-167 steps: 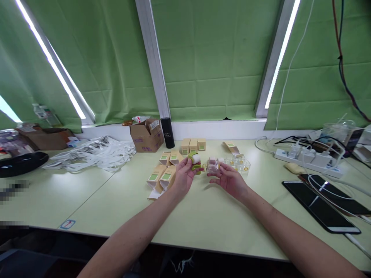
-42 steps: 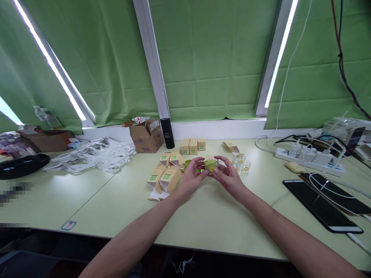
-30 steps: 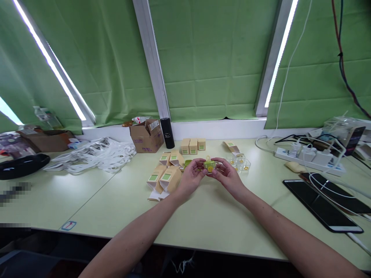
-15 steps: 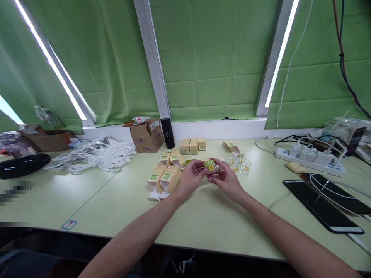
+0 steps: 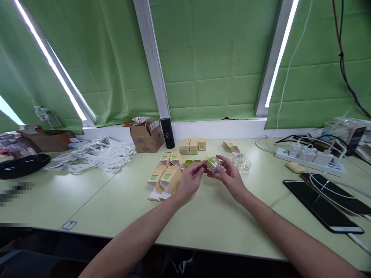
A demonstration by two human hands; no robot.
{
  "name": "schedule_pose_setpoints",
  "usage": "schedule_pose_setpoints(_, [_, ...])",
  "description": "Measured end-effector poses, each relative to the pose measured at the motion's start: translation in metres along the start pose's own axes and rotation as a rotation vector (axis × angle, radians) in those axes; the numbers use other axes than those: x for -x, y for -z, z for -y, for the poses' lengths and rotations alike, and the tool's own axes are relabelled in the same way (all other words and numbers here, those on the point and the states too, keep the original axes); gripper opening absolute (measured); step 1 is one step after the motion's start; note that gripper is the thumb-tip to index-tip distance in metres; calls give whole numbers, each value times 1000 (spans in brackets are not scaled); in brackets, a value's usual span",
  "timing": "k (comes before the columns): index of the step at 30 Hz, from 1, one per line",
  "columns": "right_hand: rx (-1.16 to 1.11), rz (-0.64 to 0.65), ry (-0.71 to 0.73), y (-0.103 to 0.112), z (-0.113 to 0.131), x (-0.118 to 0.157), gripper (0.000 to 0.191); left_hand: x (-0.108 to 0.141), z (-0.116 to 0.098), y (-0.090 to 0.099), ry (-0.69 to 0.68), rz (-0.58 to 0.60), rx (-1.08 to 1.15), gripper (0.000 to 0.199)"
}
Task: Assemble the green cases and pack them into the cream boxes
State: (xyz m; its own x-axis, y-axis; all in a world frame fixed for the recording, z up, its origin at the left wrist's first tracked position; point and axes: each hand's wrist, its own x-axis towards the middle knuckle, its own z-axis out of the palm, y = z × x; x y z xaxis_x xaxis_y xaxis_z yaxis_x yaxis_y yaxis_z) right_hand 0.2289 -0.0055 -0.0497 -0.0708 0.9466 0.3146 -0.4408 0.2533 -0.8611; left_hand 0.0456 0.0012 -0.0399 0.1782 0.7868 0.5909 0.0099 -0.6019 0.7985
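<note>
Between my two hands, above the table, is a small clear square container with a yellow-green top or filling, tilted toward the right. The fingers of my right hand close round its right side. My left hand pinches at its left edge, and the fingertips there are partly hidden. Just behind the left hand lie several small green square pieces. Several clear square containers with yellow spots stand beyond the right hand. Kraft paper boxes with green labels and open flaps lie left of my left hand.
Three closed kraft boxes stand at the back, with a flattened one to their right. A cardboard box, a black cylinder and white straps are on the left. A power strip and phones lie right.
The container has turned and tilted in my fingers and moved slightly right. My right hand has shifted a little up and right, and more green pieces show behind my left hand.
</note>
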Motion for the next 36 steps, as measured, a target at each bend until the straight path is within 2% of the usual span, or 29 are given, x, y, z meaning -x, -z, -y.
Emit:
schedule_pose_setpoints(3, [-178,18,-99,4,6,-3,43,4,-3,-1,-78,33,-4,34])
schedule_pose_setpoints(7, [-296,31,-206,11,9,-7,27,7,-8,-2,-85,39,17,28])
schedule_pose_setpoints(14, [-354,-59,-258,19,1,-12,18,2,-3,-1,90,-67,-30,19])
schedule_pose_setpoints(18, [-331,-52,-219,18,3,-11,25,1,-1,-3,186,-56,9,24])
schedule_pose_setpoints(23, [-226,-38,-149,10,6,-5,43,0,-3,-4,226,-38,70,39])
schedule_pose_setpoints(30, [135,-16,60,-1,-3,0,60,-2,-2,-6,249,-11,156,62])
schedule_pose_setpoints(36, [285,53,100,-2,-6,4,65,-1,-2,-6,242,-29,160,60])
